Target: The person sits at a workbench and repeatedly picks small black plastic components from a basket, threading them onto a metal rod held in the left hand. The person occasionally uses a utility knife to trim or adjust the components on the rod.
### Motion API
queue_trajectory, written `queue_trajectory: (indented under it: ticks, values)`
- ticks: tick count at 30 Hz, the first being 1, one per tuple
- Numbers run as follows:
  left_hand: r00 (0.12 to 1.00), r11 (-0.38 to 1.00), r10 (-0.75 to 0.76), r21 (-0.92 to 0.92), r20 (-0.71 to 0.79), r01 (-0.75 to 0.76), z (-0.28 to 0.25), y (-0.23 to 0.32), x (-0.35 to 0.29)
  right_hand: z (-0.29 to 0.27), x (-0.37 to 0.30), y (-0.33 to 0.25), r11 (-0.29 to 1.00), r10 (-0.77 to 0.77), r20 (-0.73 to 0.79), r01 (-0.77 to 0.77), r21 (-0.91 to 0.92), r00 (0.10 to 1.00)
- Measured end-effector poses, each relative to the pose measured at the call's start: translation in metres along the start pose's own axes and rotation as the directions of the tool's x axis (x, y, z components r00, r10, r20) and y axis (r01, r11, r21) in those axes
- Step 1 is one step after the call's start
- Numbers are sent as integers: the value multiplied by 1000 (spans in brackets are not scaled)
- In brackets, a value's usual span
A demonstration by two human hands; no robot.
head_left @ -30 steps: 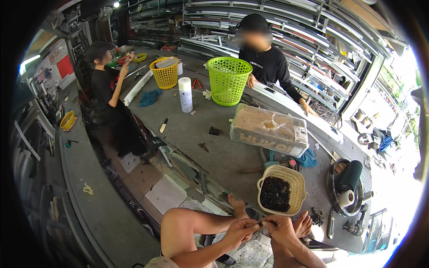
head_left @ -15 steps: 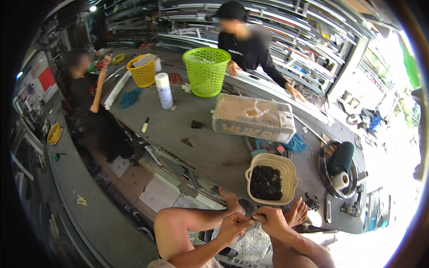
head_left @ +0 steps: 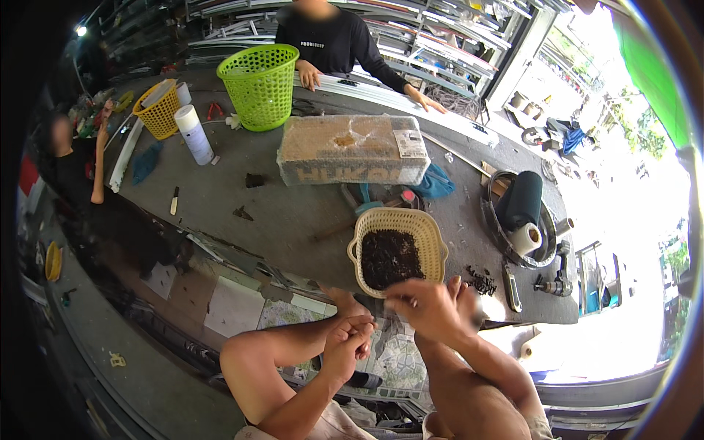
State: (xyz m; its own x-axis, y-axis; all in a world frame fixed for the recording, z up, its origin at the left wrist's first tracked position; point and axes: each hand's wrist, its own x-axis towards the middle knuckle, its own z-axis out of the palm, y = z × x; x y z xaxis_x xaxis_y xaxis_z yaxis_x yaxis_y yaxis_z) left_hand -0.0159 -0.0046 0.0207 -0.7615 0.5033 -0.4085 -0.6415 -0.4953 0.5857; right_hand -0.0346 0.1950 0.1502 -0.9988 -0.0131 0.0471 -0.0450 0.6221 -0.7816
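Observation:
Below the near edge of the worktable, my left hand (head_left: 347,347) is closed in a pinch between my knees. Whatever its fingertips hold is too small to make out. My right hand (head_left: 431,308) is at the near rim of a cream plastic basket (head_left: 438,233), its fingers blurred by motion, so their grip cannot be told. Small dark pieces (head_left: 391,258) fill the bottom of that basket. More of the same dark bits (head_left: 480,281) lie loose on the table to its right, close to my foot.
A bubble-wrapped box (head_left: 352,150) lies behind the basket, near a hammer (head_left: 337,229) and blue cloth (head_left: 435,182). Rightward are a utility knife (head_left: 512,288), a drill (head_left: 555,282) and a black tub (head_left: 490,220) with rolls. A co-worker (head_left: 330,40) touches white profiles (head_left: 381,97) beyond a green basket (head_left: 258,88).
My hands, together half a second ago, have parted. My right hand has risen to the basket's near rim, while the left stays low. The whole view has shifted to the right.

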Motion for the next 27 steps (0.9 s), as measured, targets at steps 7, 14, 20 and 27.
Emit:
queue_trajectory:
  ticks: [7,14,20,27]
  values:
    - [994,983,-104,-155,-23,99,-16,-7,8,-34,61,28,999,12,-253,-23,-38,967]
    - [987,980,-159,-120,12,160,-10,-4,11,-21,71,95,862,71,102,-9,-507,992]
    - [963,964,-265,-25,53,266,-15,-5,7,8,79,117,814,125,88,-52,-579,988]
    - [958,956,-280,-70,62,284,-15,3,11,-1,67,93,741,169,20,-114,-661,985]
